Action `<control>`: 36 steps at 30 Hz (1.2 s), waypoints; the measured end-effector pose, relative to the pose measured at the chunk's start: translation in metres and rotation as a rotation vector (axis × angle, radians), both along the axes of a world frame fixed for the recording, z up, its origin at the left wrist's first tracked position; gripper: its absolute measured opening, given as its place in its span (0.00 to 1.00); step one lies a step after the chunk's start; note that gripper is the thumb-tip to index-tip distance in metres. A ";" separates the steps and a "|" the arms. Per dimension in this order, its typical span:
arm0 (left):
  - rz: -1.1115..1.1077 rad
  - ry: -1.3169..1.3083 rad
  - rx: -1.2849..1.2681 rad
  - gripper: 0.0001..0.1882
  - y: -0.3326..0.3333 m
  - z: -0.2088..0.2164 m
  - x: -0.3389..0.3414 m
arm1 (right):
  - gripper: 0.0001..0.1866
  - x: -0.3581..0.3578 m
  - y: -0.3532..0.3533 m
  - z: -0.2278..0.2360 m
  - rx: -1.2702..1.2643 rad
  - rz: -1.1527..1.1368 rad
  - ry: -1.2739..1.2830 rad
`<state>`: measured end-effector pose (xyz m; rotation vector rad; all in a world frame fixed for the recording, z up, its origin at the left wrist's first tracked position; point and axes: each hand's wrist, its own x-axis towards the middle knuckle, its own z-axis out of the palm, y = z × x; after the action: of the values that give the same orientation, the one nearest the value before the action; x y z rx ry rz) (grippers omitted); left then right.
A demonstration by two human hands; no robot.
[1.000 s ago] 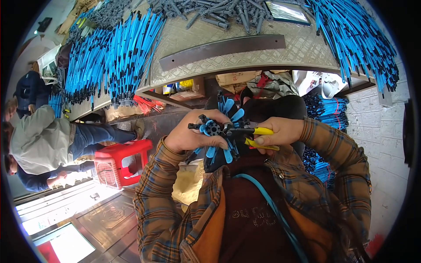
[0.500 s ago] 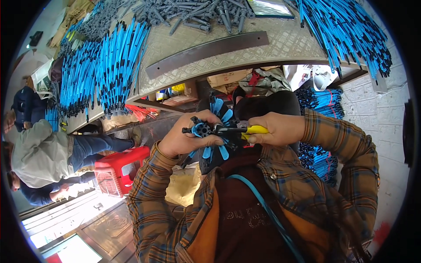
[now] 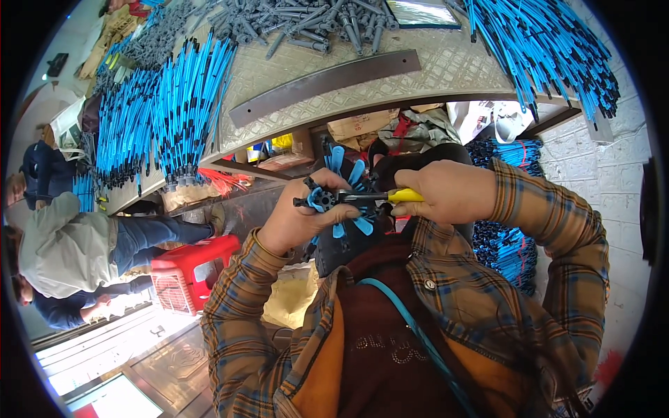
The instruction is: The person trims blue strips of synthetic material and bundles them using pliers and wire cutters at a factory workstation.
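Note:
My left hand (image 3: 289, 216) is closed around a hub with blue arms (image 3: 322, 200); its round black face, ringed in blue, points toward me. Blue paddle-like arms fan out behind the fingers, and part of the piece is hidden by them. In my right hand (image 3: 453, 193) is a pair of pliers with yellow handles (image 3: 404, 196). The dark jaws reach left to the hub's edge, between my left thumb and forefinger. Whether they pinch anything there is too small to tell. Both hands are over my lap, in front of the bench.
Ahead stands the patterned bench (image 3: 446, 76) with a dark metal strip (image 3: 327, 85), grey plastic parts (image 3: 300, 21) and bundles of blue rods (image 3: 188, 104). More rods (image 3: 543, 49) overhang at right. A red stool (image 3: 198, 268) and a person in a light jacket (image 3: 66, 244) are left.
My right hand has shifted slightly up and right, its back turned more upward, with the pliers now lying straighter. The hub in my left hand has tilted a little.

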<state>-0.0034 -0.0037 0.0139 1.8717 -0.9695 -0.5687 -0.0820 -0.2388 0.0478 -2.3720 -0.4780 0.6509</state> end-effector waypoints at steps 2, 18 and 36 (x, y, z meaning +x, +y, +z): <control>-0.008 -0.086 0.000 0.15 0.000 0.006 0.003 | 0.17 0.002 -0.001 0.005 -0.027 -0.002 -0.014; 0.151 0.191 -0.187 0.17 0.021 -0.006 0.010 | 0.11 -0.034 -0.071 0.006 0.059 -0.557 -0.409; 0.049 -0.004 -0.160 0.17 0.012 0.018 0.016 | 0.26 0.023 -0.078 -0.026 -0.242 -0.449 -0.852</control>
<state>0.0130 0.0078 0.0316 1.7494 -0.9414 -0.4451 -0.0586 -0.3167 0.0218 -2.7786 -0.1855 -0.5652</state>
